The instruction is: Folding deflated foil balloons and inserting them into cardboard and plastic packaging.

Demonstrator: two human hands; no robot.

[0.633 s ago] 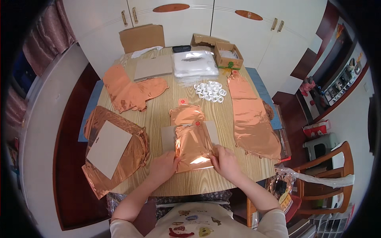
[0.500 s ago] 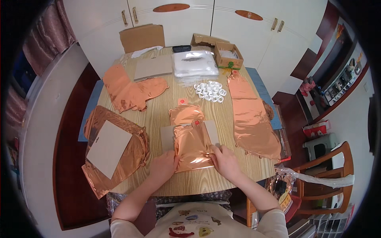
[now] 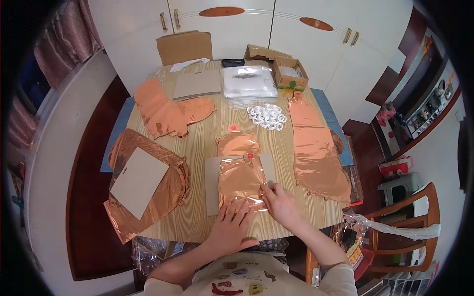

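Note:
A copper-coloured foil balloon (image 3: 241, 175), folded and flat, lies over a grey cardboard sheet (image 3: 212, 195) at the table's near middle. Its upper part sticks out beyond the sheet, with a tab bearing a red mark on top. My left hand (image 3: 229, 228) is spread flat, fingertips on the foil's near edge. The fingers of my right hand (image 3: 281, 204) are closed on the foil's right edge; the fingertips are partly hidden. To the left, another cardboard sheet (image 3: 139, 182) rests on a pile of copper foil balloons (image 3: 168, 207).
More copper foil balloons lie at the right (image 3: 316, 148) and far left (image 3: 165, 111). Behind are white rings (image 3: 266, 117), a stack of clear plastic bags (image 3: 249, 83), stacked cardboard (image 3: 197, 85), and an open cardboard box (image 3: 291, 74). A wooden chair (image 3: 424, 222) stands at the right.
My left hand has let go of the foil's left edge and moved right, now spread on its near edge. My right hand stays at the right edge. The whole view has shifted slightly.

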